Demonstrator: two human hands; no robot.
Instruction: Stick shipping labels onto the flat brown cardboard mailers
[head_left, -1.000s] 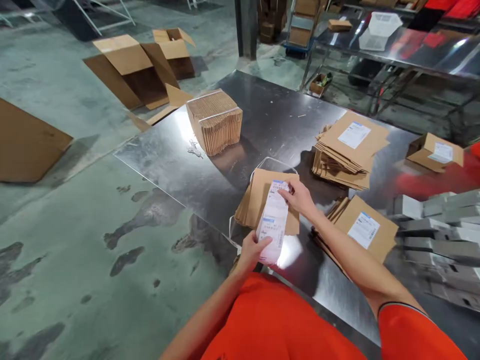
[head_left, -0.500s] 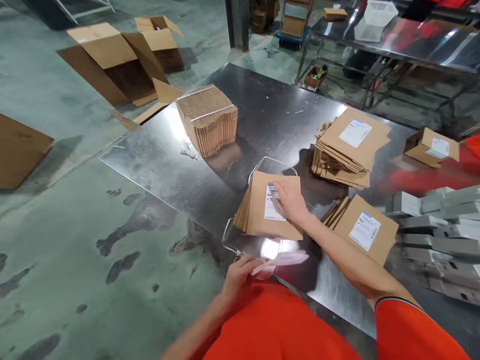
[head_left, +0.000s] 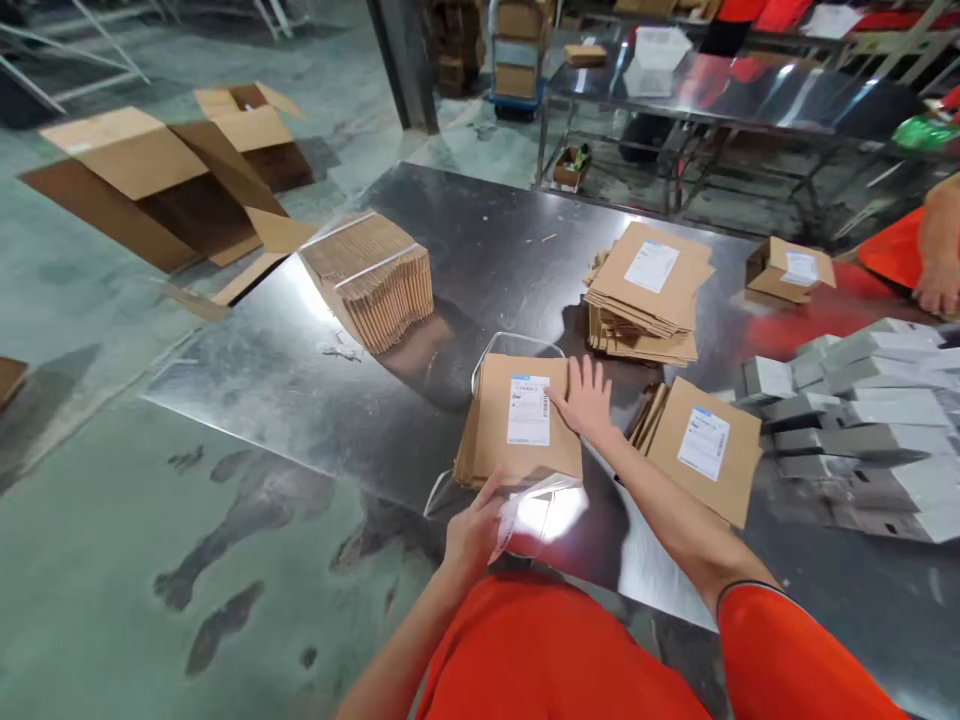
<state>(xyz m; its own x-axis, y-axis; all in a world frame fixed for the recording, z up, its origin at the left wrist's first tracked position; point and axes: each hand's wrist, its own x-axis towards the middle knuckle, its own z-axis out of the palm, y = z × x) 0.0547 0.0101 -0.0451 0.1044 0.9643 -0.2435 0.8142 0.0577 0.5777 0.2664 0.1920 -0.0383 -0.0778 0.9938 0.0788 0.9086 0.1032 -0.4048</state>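
Note:
A small stack of flat cardboard boxes (head_left: pixel 491 445) lies in front of me on the metal table, with a white printed label (head_left: pixel 529 410) on its top piece. My right hand (head_left: pixel 586 400) rests at the stack's right edge, fingers spread and thumb by the label. At the near left corner, my left hand (head_left: pixel 474 530) pinches a thin translucent sheet (head_left: pixel 517 515); its index finger reaches the cardboard edge. A bent wire frame (head_left: pixel 517 336) shows around the stack. To the right lies another labelled flat cardboard pile (head_left: pixel 694 445).
A strapped bundle of folded cardboard (head_left: pixel 371 275) stands back left on the table (head_left: pixel 480 215). A taller labelled pile (head_left: pixel 649 290), a small open box (head_left: pixel 789 270) and several white boxes (head_left: pixel 862 430) are rightward. Another person's hand (head_left: pixel 937 285) is far right. Open cartons (head_left: pixel 150 190) sit on the floor.
My right hand has slid from the label to the stack's right edge and spread its fingers. My left hand has come up to the near edge with the sheet. The view has shifted right.

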